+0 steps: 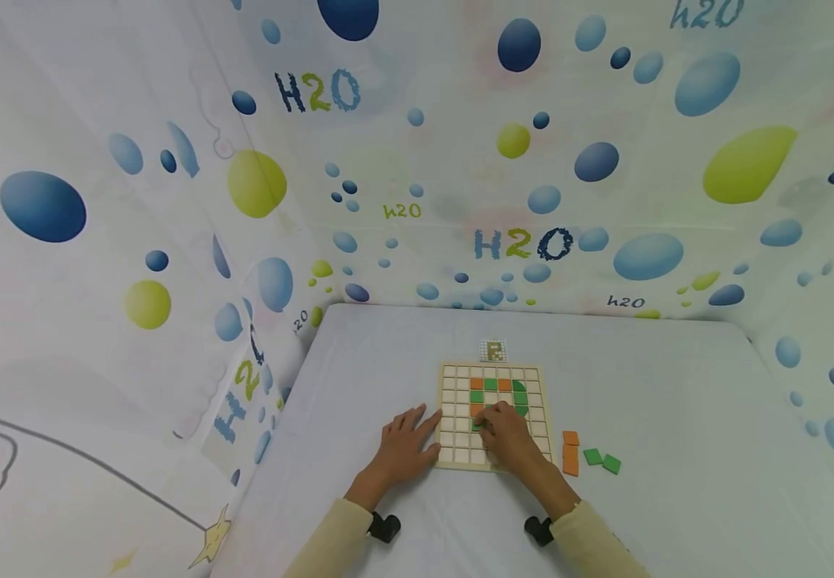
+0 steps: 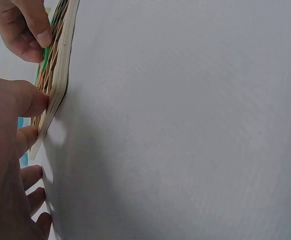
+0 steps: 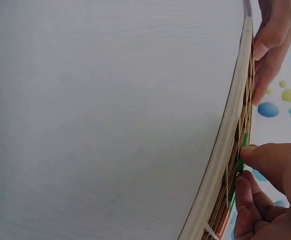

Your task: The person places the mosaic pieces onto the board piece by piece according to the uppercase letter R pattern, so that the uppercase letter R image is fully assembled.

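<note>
A wooden grid board [image 1: 457,455] lies on the white table, with orange square tiles [image 1: 477,384], green square tiles [image 1: 490,384] and rounded green pieces [image 1: 520,386] set in its cells. At the board's left edge my left hand [image 1: 404,449] rests with fingers spread, thumb and index touching the frame. Over the lower middle cells, my right hand [image 1: 509,437] pinches a green tile [image 3: 241,164] between thumb and fingertips. That tile is largely hidden by the fingers in the head view.
Beyond the board's far edge lies a small patterned card [image 1: 493,351]. To the board's right are several loose orange tiles [image 1: 571,453] in a column and two loose green tiles [image 1: 593,457]. A patterned curtain [image 1: 445,160] hangs behind the table.
</note>
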{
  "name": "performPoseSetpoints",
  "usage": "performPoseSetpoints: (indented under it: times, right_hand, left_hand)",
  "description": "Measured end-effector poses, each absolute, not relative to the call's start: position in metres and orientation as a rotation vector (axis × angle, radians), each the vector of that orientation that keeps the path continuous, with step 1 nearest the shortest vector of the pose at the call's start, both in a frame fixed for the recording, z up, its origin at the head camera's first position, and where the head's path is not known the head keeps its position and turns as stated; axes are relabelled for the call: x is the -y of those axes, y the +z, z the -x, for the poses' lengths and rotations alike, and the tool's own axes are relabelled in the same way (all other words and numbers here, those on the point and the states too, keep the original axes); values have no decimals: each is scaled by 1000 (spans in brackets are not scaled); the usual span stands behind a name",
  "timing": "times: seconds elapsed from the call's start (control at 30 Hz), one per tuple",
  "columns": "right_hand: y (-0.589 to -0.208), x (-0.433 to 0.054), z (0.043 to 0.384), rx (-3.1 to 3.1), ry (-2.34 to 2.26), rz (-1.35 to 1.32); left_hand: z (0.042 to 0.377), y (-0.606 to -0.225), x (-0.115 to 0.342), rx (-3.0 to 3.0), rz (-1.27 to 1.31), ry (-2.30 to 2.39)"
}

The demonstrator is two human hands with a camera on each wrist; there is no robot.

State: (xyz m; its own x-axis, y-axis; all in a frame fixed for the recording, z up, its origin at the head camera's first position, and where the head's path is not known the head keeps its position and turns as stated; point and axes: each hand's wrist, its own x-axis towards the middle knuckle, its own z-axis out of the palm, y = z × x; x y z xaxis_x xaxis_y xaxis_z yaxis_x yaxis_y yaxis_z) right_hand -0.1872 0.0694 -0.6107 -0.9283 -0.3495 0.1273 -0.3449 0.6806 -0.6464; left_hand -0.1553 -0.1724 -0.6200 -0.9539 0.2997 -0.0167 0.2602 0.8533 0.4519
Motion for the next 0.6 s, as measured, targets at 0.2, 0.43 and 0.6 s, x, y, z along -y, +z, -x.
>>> performPoseSetpoints:
  times: [0.2,0.43,0.6]
  right_hand:
    - [-612,-68,186,-2850,-1165,560]
    - [-611,-68,188,-2834,-1154,546]
    - [-608,-73,182,-2884,-1137,559]
  left_hand:
    - [154,-622,172,-2954,-470,734]
    - [155,-622,173,-2947,-445,730]
    - [152,-617,172,-2940,-461,756]
